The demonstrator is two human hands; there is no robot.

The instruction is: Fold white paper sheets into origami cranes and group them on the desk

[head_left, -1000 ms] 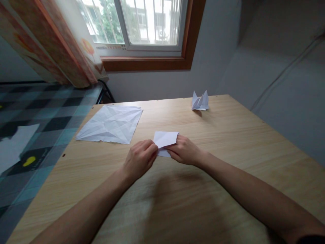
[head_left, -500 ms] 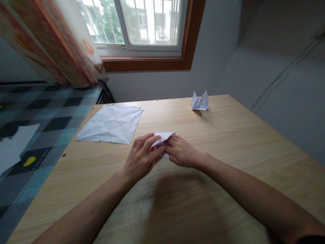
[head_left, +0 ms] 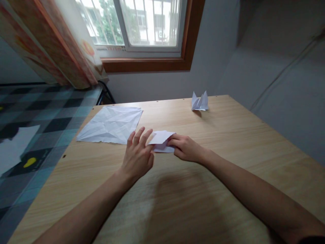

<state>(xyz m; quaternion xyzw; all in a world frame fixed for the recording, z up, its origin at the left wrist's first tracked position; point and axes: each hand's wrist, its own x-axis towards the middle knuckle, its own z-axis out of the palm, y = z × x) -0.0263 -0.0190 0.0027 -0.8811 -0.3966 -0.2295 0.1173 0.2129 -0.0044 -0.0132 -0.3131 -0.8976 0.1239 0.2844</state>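
A small folded white paper (head_left: 162,140) lies on the wooden table (head_left: 228,152) in front of me. My right hand (head_left: 186,149) pinches its right edge, fingers closed on it. My left hand (head_left: 138,156) is at the paper's left edge with its fingers stretched out and apart, the fingertips touching or just over the paper's left corner. The paper's upper flap is raised a little off the table.
A creased, unfolded white sheet (head_left: 110,123) lies at the table's back left. A finished folded paper figure (head_left: 200,101) stands at the back near the wall. A checked bed cover (head_left: 38,125) is to the left, a window (head_left: 142,23) and curtain (head_left: 58,44) behind.
My left hand has opened from a pinch to stretched fingers and moved slightly left. The paper's flap has been folded down flatter, and my right hand has stayed on its right edge.
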